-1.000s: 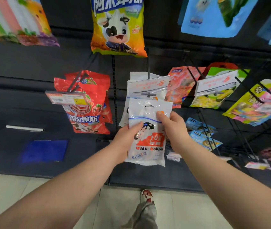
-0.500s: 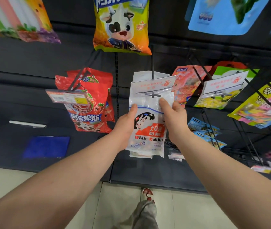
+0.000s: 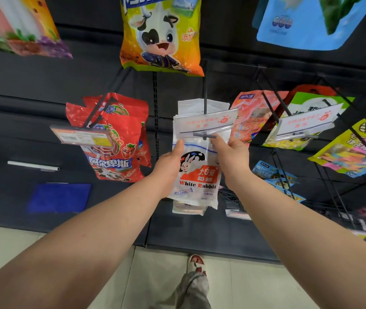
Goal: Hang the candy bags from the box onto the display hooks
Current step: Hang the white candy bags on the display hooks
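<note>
Both hands are holding a white candy bag point(image 3: 196, 175) up to the middle hook point(image 3: 204, 101) of the dark display wall point(image 3: 43, 121). The left hand point(image 3: 168, 163) is gripping the bag's left edge with the thumb on the front. The right hand point(image 3: 231, 157) is pinching the upper right part, its fingertips just under the hook's tip. The bag's top edge is lying behind the clear price tag point(image 3: 206, 126) at the hook's end, so I cannot tell whether the hole is already on the hook. More white bags point(image 3: 191, 105) are hanging further back on the same hook. The box is not in view.

The main risk, as I judge it, is letting go too early. If the hole is only resting against the tip, the bag is likely to drop to the floor point(image 3: 155, 275). The tag is hiding the hole, so the hook may well miss it and poke the thin plastic instead. An uneven pull by the two hands could tear the hole, and a hard shove along the hook could crush the bags behind or knock the red bags point(image 3: 119, 139) hanging just beside on the left.
</note>
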### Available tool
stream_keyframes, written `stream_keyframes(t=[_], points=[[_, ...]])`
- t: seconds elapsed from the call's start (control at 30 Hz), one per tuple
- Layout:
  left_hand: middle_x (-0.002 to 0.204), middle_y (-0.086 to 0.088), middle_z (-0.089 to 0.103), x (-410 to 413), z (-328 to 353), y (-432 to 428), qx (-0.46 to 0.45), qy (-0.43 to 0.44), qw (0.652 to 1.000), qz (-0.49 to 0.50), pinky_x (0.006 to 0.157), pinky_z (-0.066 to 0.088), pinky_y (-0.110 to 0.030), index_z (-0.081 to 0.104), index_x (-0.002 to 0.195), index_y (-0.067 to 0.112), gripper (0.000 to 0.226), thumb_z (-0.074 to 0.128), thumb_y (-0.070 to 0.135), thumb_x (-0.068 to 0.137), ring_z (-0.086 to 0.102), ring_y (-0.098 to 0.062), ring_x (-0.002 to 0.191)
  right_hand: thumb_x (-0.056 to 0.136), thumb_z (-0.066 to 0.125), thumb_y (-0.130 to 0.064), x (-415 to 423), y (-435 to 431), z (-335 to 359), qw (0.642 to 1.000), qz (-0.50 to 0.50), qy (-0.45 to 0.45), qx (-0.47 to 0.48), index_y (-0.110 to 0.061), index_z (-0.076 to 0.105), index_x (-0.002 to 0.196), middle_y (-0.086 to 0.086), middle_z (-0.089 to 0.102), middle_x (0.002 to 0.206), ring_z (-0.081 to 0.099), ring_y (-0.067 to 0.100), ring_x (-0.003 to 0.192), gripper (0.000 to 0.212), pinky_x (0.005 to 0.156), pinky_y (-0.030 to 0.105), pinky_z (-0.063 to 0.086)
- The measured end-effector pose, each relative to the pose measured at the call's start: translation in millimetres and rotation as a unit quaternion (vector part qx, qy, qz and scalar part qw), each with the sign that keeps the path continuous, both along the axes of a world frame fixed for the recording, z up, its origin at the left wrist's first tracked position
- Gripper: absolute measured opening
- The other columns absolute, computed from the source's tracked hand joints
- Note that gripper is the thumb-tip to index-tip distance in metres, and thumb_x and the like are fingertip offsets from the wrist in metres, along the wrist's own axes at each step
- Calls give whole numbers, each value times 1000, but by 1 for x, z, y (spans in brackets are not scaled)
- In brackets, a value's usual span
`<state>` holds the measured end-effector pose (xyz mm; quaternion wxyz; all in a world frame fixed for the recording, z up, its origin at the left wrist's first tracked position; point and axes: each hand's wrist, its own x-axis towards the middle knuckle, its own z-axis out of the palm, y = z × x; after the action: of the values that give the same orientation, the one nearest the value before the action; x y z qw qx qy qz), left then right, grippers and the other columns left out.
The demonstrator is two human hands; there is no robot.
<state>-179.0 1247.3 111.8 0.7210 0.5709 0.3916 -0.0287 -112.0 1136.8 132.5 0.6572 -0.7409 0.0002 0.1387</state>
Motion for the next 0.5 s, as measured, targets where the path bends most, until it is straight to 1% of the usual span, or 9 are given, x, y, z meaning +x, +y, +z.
stream_keyframes(t=[0.07,0.1,0.13,0.2,0.27,0.3,0.37,0.47,0.5], points=[[126,-9,63,8,-1,2,24,15,1000,10,101,47,-50,54,131,17,68,43,67,88,60,-31,114,88,62,-26,8,3,-1,1000,0,-1,-20,-21,56,66,5,68,80,68,29,84,23,77,45,56],[125,-10,62,12,-1,3,34,20,999,19,100,47,-50,55,130,16,66,44,66,88,59,-31,113,88,60,-24,12,5,-1,1000,2,-1,-30,-20,56,66,7,67,79,68,31,82,23,72,43,55],[124,-10,63,16,-2,5,44,24,998,23,99,48,-49,57,127,15,63,45,63,87,60,-32,111,89,57,-21,17,6,-2,999,6,-1,-39,-19,56,68,6,65,78,66,30,79,21,66,38,52],[119,-9,66,24,-2,8,64,23,997,25,99,48,-45,62,116,12,54,49,56,89,62,-30,108,90,53,-13,26,8,-1,998,24,-5,-51,-15,60,77,1,61,73,58,19,68,16,56,26,43],[114,-10,68,31,-2,12,77,16,996,28,98,50,-45,65,101,15,34,55,46,91,63,-30,106,92,49,-7,36,10,0,997,45,-10,-57,-14,62,94,-6,59,75,52,9,66,16,53,22,38],[114,-11,69,35,-4,15,82,6,996,29,98,50,-46,64,92,17,24,56,40,92,63,-31,106,94,46,-6,40,11,2,997,52,-10,-60,-16,59,97,-9,57,76,50,6,67,17,52,21,37],[119,-12,66,42,-5,17,88,-18,996,25,100,48,-50,60,85,22,13,56,32,94,61,-31,111,97,42,-6,48,12,4,996,66,-6,-64,-17,54,92,-11,54,78,49,4,71,18,54,20,37],[124,-12,64,49,-15,23,74,-49,996,13,102,45,-53,61,87,28,8,58,35,85,59,-32,115,98,47,-13,56,16,4,996,70,7,-46,-24,53,80,-10,59,82,56,9,79,21,62,24,44],[124,-12,64,51,-19,24,70,-55,996,12,102,45,-54,62,90,29,13,59,38,81,59,-32,115,97,49,-14,57,17,3,996,73,1,-49,-25,53,80,-10,60,83,57,9,81,19,64,25,47]])
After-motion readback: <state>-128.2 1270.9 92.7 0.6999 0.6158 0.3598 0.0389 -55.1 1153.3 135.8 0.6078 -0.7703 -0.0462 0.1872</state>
